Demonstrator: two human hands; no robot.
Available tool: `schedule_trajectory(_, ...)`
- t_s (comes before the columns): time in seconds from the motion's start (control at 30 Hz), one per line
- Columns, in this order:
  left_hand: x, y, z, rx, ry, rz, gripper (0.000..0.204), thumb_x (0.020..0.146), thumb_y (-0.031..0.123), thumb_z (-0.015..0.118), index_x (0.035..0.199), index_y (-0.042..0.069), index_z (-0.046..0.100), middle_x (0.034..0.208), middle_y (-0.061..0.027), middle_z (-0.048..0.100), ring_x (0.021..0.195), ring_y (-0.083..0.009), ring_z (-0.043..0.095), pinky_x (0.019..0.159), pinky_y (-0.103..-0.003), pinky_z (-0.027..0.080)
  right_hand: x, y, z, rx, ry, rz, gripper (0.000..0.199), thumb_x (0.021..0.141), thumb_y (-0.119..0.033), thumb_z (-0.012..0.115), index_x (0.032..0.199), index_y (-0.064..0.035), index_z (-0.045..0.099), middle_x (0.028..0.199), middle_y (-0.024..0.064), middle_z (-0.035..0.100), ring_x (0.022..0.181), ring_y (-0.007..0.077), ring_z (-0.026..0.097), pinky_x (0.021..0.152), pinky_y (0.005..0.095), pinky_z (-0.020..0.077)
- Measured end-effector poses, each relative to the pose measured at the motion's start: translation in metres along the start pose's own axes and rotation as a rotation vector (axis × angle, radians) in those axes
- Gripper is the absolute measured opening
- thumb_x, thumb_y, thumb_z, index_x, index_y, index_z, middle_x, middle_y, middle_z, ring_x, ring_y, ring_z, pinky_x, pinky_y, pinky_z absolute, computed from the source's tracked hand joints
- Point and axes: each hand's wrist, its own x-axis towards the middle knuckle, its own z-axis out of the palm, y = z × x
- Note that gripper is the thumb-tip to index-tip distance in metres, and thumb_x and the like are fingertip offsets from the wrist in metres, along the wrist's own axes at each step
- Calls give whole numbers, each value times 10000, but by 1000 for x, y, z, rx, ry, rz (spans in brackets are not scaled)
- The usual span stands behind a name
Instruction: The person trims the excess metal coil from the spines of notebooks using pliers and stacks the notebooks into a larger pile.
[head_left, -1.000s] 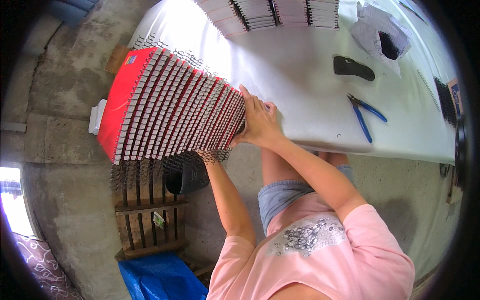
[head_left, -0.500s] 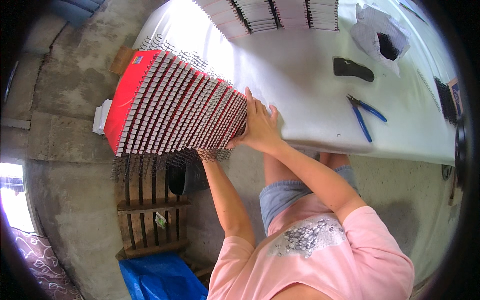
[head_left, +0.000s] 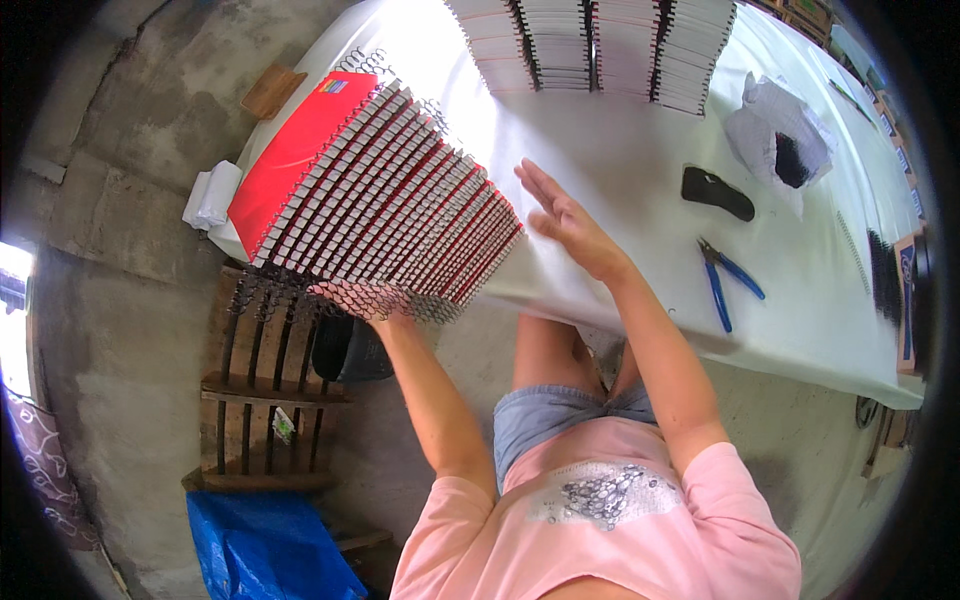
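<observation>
A tall leaning stack of spiral notebooks (head_left: 390, 200) with a red cover on its left end lies at the table's left side. Loose dark wire coils stick out along its far and near edges. My left hand (head_left: 362, 298) lies stretched along the near side of the stack, partly covered by the hanging coils; its fingertips are hard to make out. Just off the stack's right end, my right hand (head_left: 568, 222) is raised with its fingers straight, holding nothing.
More bound notebooks (head_left: 600, 50) stand in rows at the back of the white-covered table (head_left: 600, 130). To the right lie blue-handled pliers (head_left: 722, 285), a black flat pad (head_left: 717, 192) and a crumpled white bag (head_left: 770, 120). A wooden rack (head_left: 270, 390) stands below left.
My right hand has come away from the stack's right end and straightened its fingers. My left hand has shifted left along the near side. The view has moved a little.
</observation>
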Motion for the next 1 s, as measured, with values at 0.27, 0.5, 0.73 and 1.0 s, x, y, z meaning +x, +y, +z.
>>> schedule_trajectory(0.27, 3, 12, -8, 160, -62, -166, 463, 963, 276, 360, 1321, -17, 355, 1278, -174, 472, 1078, -270, 545, 875, -366, 506, 19, -29, 54, 85, -44, -85, 677, 932, -524, 373, 1373, -15, 312, 1328, 130, 431, 1253, 186, 353, 1059, 320, 235)
schedule_trajectory(0.5, 14, 10, -20, 160, -153, -148, 392, 957, 231, 378, 1239, -34, 442, 1164, -166, 554, 972, -237, 600, 763, -330, 557, 23, -24, 61, 37, -4, -65, 647, 929, -543, 354, 1325, -31, 370, 1304, 126, 455, 1254, 193, 364, 1039, 325, 260)
schedule_trajectory(0.73, 54, 17, -42, 303, -523, 388, 521, 937, 372, 409, 1310, 8, 388, 1244, -146, 515, 1058, -253, 565, 868, -415, 504, 29, -42, 69, -90, 247, -328, 663, 937, -513, 361, 1414, -65, 259, 1360, 164, 419, 1268, 248, 374, 1060, 328, 242)
schedule_trajectory(1.0, 79, 41, -23, 545, -363, 379, 522, 924, 396, 419, 1257, -4, 455, 1230, -124, 539, 1066, -225, 566, 914, -373, 469, 41, -79, 83, -39, 215, -444, 610, 949, -467, 376, 1405, -71, 292, 1352, 168, 430, 1258, 242, 391, 1046, 322, 273)
